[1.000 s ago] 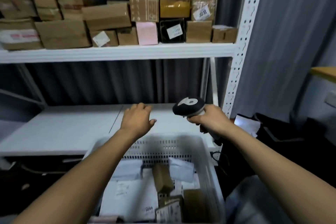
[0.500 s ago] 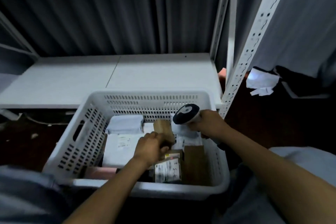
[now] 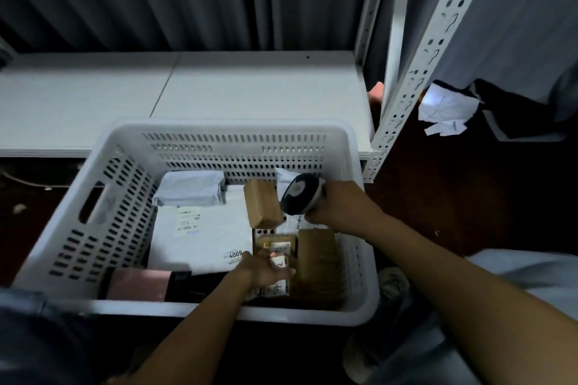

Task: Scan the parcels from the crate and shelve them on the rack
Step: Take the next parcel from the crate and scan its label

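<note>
- Your left hand (image 3: 266, 269) was low in the white crate (image 3: 219, 134), with its fingers curled around a small labelled parcel (image 3: 276, 287) near the front.
- Your right hand (image 3: 339, 206) gripped the scanner (image 3: 298, 197) over the crate's right side, just beside 1 brown box (image 3: 262, 206).
- A big flat white parcel (image 3: 200, 237) lay in the middle.
- The rack shelf (image 3: 250, 84) stood right behind the crate.
</note>
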The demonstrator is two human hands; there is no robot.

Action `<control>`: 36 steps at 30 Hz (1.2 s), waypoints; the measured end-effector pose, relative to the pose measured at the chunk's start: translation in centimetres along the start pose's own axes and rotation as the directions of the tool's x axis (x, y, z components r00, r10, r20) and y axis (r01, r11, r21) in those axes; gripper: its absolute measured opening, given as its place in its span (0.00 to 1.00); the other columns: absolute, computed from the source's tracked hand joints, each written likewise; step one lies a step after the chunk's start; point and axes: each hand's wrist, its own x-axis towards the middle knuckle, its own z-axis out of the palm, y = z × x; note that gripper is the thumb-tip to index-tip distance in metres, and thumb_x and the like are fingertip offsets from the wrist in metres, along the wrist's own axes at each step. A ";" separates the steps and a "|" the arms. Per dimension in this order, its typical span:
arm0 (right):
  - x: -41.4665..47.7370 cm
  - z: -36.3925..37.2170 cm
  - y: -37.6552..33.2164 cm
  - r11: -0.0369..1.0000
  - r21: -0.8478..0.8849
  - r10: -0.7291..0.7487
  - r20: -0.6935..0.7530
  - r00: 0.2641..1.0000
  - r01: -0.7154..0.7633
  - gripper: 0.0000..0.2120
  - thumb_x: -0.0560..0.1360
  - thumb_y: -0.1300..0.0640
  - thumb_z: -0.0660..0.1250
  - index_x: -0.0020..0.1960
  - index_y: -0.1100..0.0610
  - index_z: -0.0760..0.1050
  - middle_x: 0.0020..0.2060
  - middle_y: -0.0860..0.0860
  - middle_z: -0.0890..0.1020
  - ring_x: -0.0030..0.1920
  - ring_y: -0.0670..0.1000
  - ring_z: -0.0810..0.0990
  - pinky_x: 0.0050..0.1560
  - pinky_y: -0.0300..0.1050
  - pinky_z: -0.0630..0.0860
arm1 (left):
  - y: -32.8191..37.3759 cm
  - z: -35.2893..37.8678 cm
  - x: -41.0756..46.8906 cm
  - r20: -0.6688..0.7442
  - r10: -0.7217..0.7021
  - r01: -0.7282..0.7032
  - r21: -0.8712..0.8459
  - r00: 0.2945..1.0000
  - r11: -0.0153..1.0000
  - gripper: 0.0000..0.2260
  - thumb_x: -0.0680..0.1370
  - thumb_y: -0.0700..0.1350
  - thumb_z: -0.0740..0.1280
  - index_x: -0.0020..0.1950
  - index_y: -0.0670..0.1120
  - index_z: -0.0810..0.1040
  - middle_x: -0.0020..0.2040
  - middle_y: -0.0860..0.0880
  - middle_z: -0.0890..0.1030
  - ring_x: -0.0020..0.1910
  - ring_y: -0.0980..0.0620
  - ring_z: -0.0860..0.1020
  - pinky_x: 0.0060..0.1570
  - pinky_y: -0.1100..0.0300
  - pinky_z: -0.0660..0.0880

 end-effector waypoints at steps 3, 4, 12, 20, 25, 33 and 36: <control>0.3 0.2 -0.1 1.000 0.000 -0.005 -0.003 1.000 0.005 0.17 0.74 0.55 0.70 0.31 0.53 0.65 0.29 0.47 0.69 0.31 0.43 0.67 0.29 0.33 0.59 | -0.2 0.0 0.2 -0.061 0.016 -0.019 -0.058 0.998 0.998 0.41 0.72 0.68 0.65 0.77 0.48 0.56 0.73 0.41 0.61 0.73 0.42 0.60 0.70 0.52 0.64; 0.3 0.1 -0.2 1.000 0.016 0.001 -0.007 1.000 -0.001 0.17 0.74 0.55 0.70 0.32 0.54 0.65 0.29 0.47 0.69 0.31 0.44 0.67 0.29 0.33 0.60 | -0.4 0.1 0.3 -0.102 0.035 -0.043 -0.078 0.994 0.996 0.43 0.68 0.69 0.66 0.77 0.51 0.58 0.72 0.43 0.62 0.72 0.42 0.62 0.69 0.51 0.66; 0.2 0.0 -1.7 0.941 0.337 0.074 -0.075 0.994 -0.044 0.12 0.73 0.55 0.71 0.48 0.65 0.80 0.41 0.61 0.84 0.40 0.56 0.83 0.47 0.50 0.80 | -0.8 -1.6 -2.8 -0.562 0.123 -0.405 -0.410 0.818 0.817 0.28 0.65 0.63 0.74 0.62 0.63 0.68 0.65 0.52 0.63 0.60 0.52 0.73 0.63 0.59 0.72; 0.2 0.4 -2.2 0.743 0.669 0.138 -0.165 0.977 0.008 0.09 0.71 0.56 0.75 0.50 0.56 0.81 0.41 0.51 0.84 0.43 0.51 0.82 0.41 0.43 0.76 | -0.2 -4.7 -5.9 -0.655 -0.126 -0.554 -0.713 0.745 0.429 0.34 0.57 0.76 0.69 0.57 0.62 0.72 0.61 0.49 0.78 0.59 0.50 0.78 0.58 0.47 0.77; 0.5 -1.1 -1.8 0.435 0.897 0.242 -0.195 0.951 0.074 0.03 0.72 0.62 0.74 0.46 0.59 0.82 0.35 0.54 0.83 0.37 0.55 0.80 0.39 0.47 0.75 | -0.3 -5.3 -7.1 -0.665 -0.015 -0.640 -0.724 0.746 0.257 0.30 0.72 0.41 0.75 0.69 0.54 0.67 0.60 0.52 0.79 0.53 0.60 0.78 0.44 0.66 0.78; 0.5 -1.9 -2.0 0.127 0.991 0.270 -0.062 0.961 0.028 0.10 0.75 0.63 0.70 0.55 0.66 0.80 0.42 0.60 0.86 0.38 0.54 0.85 0.36 0.46 0.83 | -0.5 -6.4 -7.9 -0.733 0.054 -0.735 -0.674 0.678 0.080 0.37 0.71 0.35 0.74 0.72 0.61 0.64 0.61 0.56 0.78 0.55 0.56 0.81 0.52 0.57 0.79; 0.5 -1.9 -2.1 0.178 0.984 0.273 -0.062 0.960 0.013 0.07 0.76 0.61 0.69 0.52 0.64 0.80 0.38 0.57 0.86 0.33 0.52 0.84 0.34 0.44 0.82 | -0.5 -6.8 -8.2 -0.711 0.116 -0.720 -0.689 0.693 0.085 0.38 0.74 0.28 0.67 0.68 0.67 0.63 0.63 0.49 0.77 0.58 0.50 0.80 0.54 0.54 0.79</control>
